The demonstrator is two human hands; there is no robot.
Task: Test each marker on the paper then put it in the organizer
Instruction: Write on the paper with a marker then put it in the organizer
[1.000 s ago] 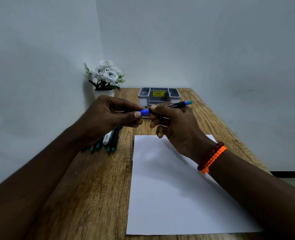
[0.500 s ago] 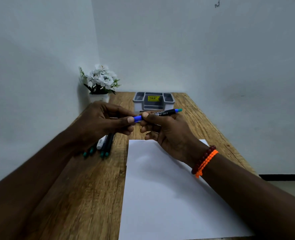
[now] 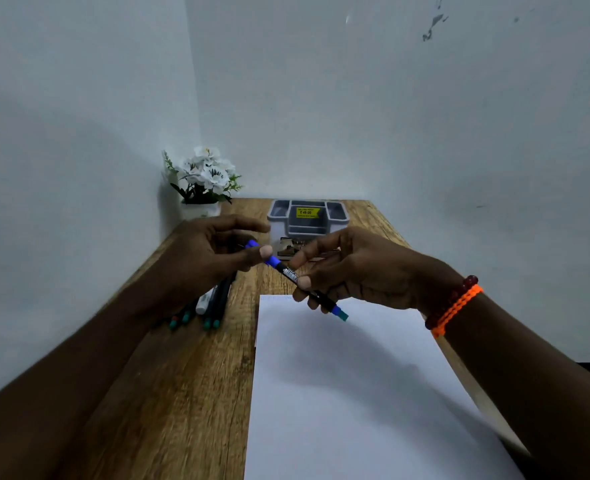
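Note:
I hold a black marker (image 3: pixel 288 271) over the far edge of the white paper (image 3: pixel 355 403). The marker is tilted, and its blue and teal end points down at the sheet. My right hand (image 3: pixel 359 268) pinches the black barrel. My left hand (image 3: pixel 210 258) grips the blue cap end between thumb and fingers. Whether the cap is off I cannot tell. The grey organizer (image 3: pixel 342 216), with a yellow price sticker, stands at the back of the desk behind my hands.
Several more markers (image 3: pixel 210 308) lie in a bunch on the wooden desk (image 3: pixel 182 393), left of the paper and under my left wrist. A white pot of white flowers (image 3: pixel 203 181) stands in the back left corner. Walls close off the left and the back.
The marker has swung from nearly level to steeply tilted, its teal end dropping toward the paper. My hands have drawn slightly apart, and the camera has tipped upward.

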